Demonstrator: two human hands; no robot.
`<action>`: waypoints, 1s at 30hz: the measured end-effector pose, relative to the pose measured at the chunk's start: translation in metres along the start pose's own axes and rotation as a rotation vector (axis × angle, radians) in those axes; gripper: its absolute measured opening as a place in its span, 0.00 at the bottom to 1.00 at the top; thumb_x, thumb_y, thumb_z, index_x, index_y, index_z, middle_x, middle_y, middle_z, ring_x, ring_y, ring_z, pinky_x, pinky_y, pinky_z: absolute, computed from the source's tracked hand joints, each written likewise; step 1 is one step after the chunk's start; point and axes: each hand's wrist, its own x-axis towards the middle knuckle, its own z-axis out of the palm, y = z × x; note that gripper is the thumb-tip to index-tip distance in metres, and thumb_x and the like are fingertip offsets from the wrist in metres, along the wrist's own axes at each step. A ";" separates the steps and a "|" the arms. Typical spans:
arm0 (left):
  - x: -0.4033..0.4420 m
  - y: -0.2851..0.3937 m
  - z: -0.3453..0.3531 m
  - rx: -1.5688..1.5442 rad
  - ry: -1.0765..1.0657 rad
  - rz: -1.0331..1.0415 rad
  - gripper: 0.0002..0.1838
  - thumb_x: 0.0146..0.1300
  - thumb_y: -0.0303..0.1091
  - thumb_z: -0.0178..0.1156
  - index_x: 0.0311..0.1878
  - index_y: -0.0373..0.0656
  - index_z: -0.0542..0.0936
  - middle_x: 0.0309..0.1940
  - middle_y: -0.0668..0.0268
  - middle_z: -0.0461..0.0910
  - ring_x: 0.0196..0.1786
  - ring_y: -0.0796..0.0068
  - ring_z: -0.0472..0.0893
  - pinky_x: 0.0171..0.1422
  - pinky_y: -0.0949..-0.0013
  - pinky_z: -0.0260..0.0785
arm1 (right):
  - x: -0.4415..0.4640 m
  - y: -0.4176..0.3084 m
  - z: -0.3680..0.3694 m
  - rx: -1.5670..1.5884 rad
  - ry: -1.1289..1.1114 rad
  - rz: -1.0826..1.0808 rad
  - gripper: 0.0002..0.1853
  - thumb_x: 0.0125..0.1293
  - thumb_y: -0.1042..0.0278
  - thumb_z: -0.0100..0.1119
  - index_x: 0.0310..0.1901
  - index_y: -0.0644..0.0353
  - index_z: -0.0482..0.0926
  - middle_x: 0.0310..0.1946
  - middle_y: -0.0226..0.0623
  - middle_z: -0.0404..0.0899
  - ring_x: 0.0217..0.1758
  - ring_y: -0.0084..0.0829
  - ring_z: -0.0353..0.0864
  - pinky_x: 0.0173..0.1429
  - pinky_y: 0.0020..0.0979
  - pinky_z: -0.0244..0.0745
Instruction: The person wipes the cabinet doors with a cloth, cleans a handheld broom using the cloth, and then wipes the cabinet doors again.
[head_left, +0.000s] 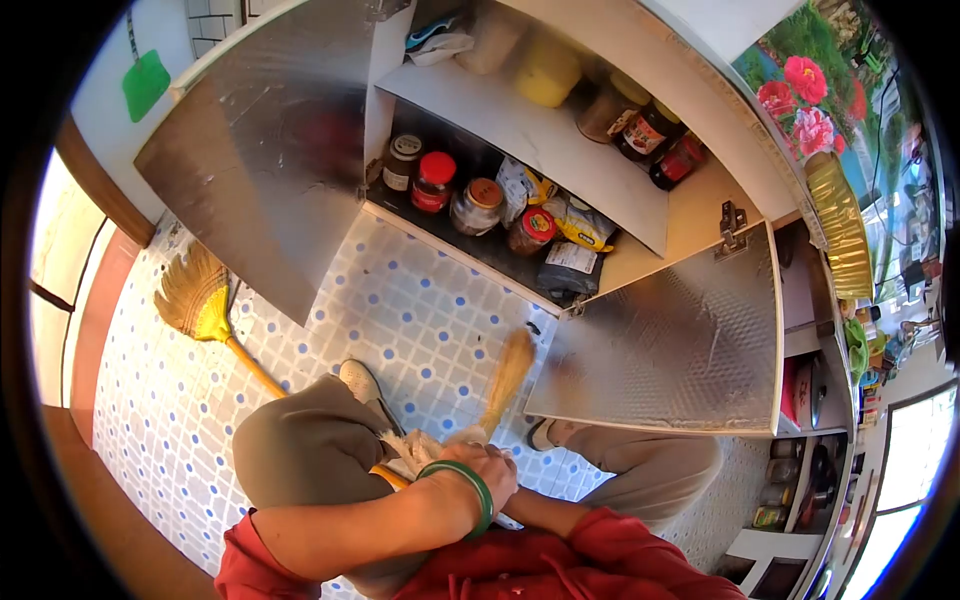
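My left hand (487, 466), with a green bangle (478, 490) at its wrist, is closed low in front of my body. A short straw hand brush (510, 368) juts forward from it, bristles towards the floor. Its handle end disappears at my fingers. Bunched pale cloth (412, 453) shows just left of the hand, against my knee. My right forearm (545, 512) comes in from the right. My right hand is mostly hidden beneath the left, so its fingers do not show.
Ahead stands an open cabinet (540, 140) with jars and packets on two shelves. Its left door (270, 150) and right door (670, 340) swing out towards me. A yellow-handled broom (205, 300) lies on the tiled floor (400, 300) to the left. Dark bits lie near the brush tip.
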 end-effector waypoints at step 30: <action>0.010 -0.014 0.015 0.232 0.522 -0.036 0.16 0.67 0.36 0.52 0.51 0.34 0.73 0.43 0.53 0.82 0.48 0.54 0.82 0.46 0.56 0.75 | 0.019 0.014 -0.068 0.159 0.111 0.222 0.24 0.67 0.43 0.52 0.38 0.61 0.71 0.29 0.40 0.76 0.29 0.35 0.78 0.37 0.39 0.78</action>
